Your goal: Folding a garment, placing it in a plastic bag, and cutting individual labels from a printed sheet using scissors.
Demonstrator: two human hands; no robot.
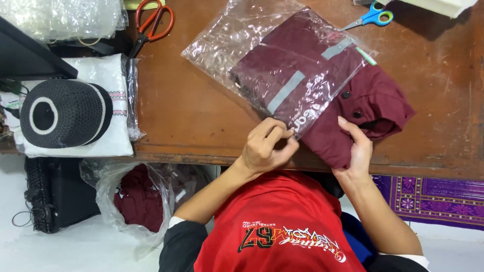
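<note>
1. Progress: the folded maroon shirt point(353, 108) is approx. two-thirds inside the clear plastic bag point(262, 55). The collar end w/ dark buttons pokes out of the bag mouth, so by my read the bagging is past halfway but not finished.
2. Left to do, judging from how things lie: the exposed end needs to go in and the mouth isn't closed yet.
3. Your left hand point(264, 146) has its grip pinched together on the bag's near edge at the mouth, thumb against fingertips.
4. Your right hand point(358, 148) rests w/ fingers spread over the shirt's exposed near corner, thumb underneath (grip clamped loosely on the cloth, not a tight fist).
5. Where it is: shirt and bag lie diagonally on the brown wooden surface point(191, 111), near its front edge, right in front of you.
6. Look: deep maroon fabric, neatly folded; a grey strip runs lengthwise under the plastic, which is crinkly and glossy w/ an empty far end.
</note>
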